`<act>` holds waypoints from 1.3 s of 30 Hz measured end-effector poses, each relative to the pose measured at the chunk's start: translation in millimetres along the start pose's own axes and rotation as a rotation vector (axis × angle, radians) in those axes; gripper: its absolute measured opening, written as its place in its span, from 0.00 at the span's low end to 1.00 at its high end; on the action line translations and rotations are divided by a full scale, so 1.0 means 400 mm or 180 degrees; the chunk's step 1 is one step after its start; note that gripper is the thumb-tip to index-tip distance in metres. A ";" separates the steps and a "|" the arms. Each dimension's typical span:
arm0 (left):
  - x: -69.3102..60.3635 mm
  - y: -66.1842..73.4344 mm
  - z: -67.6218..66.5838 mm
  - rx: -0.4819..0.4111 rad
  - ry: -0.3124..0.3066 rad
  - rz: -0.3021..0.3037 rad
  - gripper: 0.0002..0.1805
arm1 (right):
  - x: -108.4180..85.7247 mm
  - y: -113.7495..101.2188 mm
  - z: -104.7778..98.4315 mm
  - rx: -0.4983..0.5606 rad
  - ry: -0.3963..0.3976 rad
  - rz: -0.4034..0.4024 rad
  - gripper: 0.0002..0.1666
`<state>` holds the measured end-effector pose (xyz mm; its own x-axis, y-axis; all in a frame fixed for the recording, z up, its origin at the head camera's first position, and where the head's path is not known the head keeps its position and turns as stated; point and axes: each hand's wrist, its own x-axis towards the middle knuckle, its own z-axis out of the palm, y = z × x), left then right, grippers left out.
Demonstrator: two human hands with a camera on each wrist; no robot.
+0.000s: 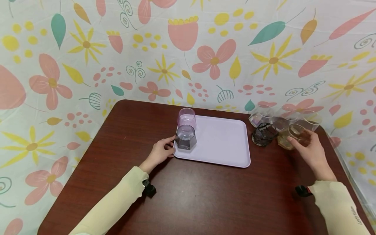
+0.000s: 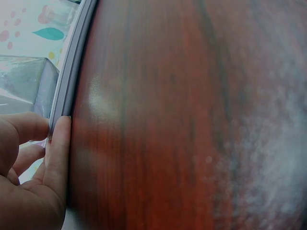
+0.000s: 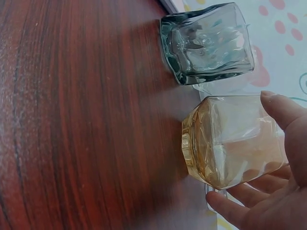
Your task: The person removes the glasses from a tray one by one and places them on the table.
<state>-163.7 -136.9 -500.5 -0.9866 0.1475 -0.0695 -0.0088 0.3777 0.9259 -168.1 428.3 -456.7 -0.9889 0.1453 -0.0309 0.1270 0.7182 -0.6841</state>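
A lilac tray (image 1: 220, 140) lies on the table, and my left hand (image 1: 160, 151) pinches its rim at the near left corner. In the left wrist view, fingers (image 2: 58, 155) of that hand meet the tray's rim (image 2: 67, 79). Beside them, a grey faceted glass (image 1: 186, 138) stands upright on the tray, with a pink glass (image 1: 186, 117) behind it. On the right, my right hand (image 1: 312, 151) grips an amber glass (image 3: 240, 139), thumb on one side and fingers on the other. Whether its base touches the table cannot be told.
A dark, wavy-sided glass (image 3: 208, 45) stands left of the amber one. Several clear glasses, one of them a clear glass (image 1: 261, 116), crowd the table's back right corner. A flowered cloth (image 1: 214, 62) hangs behind the brown table (image 1: 188, 199).
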 end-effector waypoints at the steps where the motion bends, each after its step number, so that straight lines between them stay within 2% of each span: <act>1: 0.000 0.000 -0.001 -0.0003 -0.0003 -0.0013 0.31 | 0.000 -0.001 -0.001 -0.0001 -0.0003 -0.0011 0.56; 7: -0.002 0.005 -0.003 -0.0019 -0.0031 -0.0019 0.31 | -0.016 -0.005 -0.008 0.0070 0.0064 -0.0016 0.55; 13: -0.001 0.006 0.000 -0.0054 -0.0021 -0.0006 0.32 | -0.053 -0.005 -0.020 0.0194 0.0130 -0.0050 0.54; 20: -0.002 0.006 0.001 -0.0030 -0.0026 0.0014 0.32 | -0.107 -0.022 -0.017 0.0249 0.0404 -0.0040 0.49; 26: -0.001 0.007 -0.004 -0.0052 -0.0022 -0.0007 0.33 | -0.149 -0.076 -0.004 0.0365 0.0734 -0.0043 0.43; 30: -0.001 0.017 -0.004 -0.0027 -0.0014 -0.0040 0.32 | -0.178 -0.125 0.014 0.0490 0.0995 -0.0197 0.37; 33: 0.000 0.024 0.000 0.0073 0.0014 -0.0018 0.31 | -0.198 -0.156 0.033 0.0560 0.1095 -0.0366 0.34; 36: 0.001 0.028 0.002 0.0267 0.0100 0.0042 0.30 | -0.212 -0.186 0.055 0.0511 0.1132 -0.0614 0.32; 39: 0.004 0.029 -0.001 0.0418 0.0143 0.0048 0.31 | -0.220 -0.218 0.077 0.0408 0.1066 -0.0905 0.32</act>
<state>-165.3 -132.7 -489.9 -0.9928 0.1142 -0.0367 0.0245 0.4927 0.8699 -94.6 332.1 -417.0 -0.9009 0.1818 0.3940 -0.1774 0.6744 -0.7167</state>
